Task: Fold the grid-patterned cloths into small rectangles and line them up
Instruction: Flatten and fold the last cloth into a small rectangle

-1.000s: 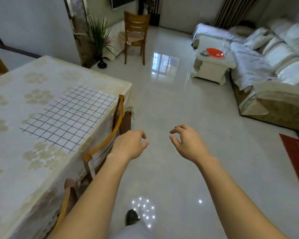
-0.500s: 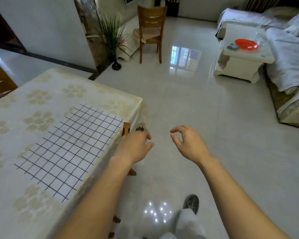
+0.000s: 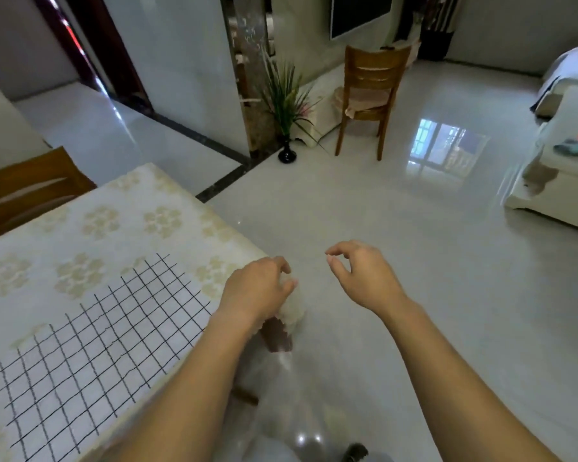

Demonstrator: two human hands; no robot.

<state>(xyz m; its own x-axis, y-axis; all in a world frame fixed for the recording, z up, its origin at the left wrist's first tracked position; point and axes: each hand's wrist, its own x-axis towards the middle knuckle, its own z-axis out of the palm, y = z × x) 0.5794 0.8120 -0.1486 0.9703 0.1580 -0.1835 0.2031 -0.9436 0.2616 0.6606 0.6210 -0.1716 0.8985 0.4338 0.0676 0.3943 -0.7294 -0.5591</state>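
The left hand (image 3: 257, 288) hangs over the corner of the tabletop (image 3: 114, 221), fingers loosely curled, gripping nothing I can see. The right hand (image 3: 362, 275) hovers over the glossy pale tiled floor (image 3: 414, 228), just as slack and empty. The white cloth with thin black grid lines (image 3: 90, 355) lies flat and unfolded on the tabletop's cream flower-patterned cover, left of the left forearm. That forearm hides its near corner, and the picture's edge cuts off its lower part. No writing is legible.

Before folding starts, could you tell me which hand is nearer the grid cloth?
The left hand, at the table's corner; the right hand hovers over the floor.
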